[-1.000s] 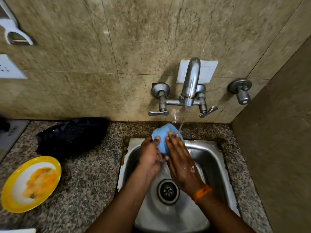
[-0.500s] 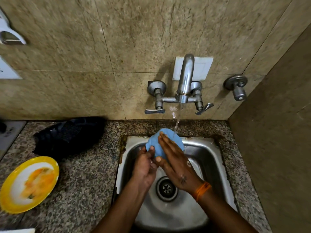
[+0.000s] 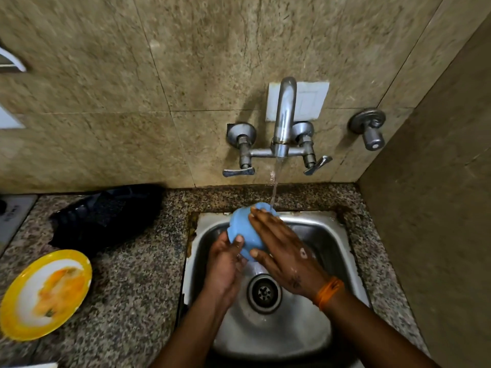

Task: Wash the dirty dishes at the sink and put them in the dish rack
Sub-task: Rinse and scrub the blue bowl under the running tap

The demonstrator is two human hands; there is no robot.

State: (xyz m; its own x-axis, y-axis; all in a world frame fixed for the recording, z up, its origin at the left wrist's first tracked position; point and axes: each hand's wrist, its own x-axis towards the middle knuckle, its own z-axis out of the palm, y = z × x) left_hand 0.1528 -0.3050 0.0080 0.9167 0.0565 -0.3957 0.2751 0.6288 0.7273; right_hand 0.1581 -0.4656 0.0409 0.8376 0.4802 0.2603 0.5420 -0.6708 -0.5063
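Head view: left hand [image 3: 225, 264] grips a blue bowl [image 3: 243, 231] over the sink's [image 3: 329, 235] back edge, thumb curled onto its wall; its fingers are hidden behind the bowl. Right hand [image 3: 281, 251] lies flat on the bowl, fingers straight, covering its right side, so the bowl's inside can't be seen. Water from the tap [image 3: 284, 120] lands on the bowl's top. Bowl is smooth, matte, rounded. Sink is brushed steel with rounded corners and a round drain [image 3: 263, 292]. Counter [image 3: 138, 274] is speckled granite, wall tiles mottled beige. Yellow-rimmed plate [image 3: 45, 293] with orange smears sits at the counter's front-left corner, blurred. Black ribbed object [image 3: 106, 216] against the back edge — too dark to identify. Orange band [image 3: 328, 292] on the right wrist. White bits at the left edge are cut off.
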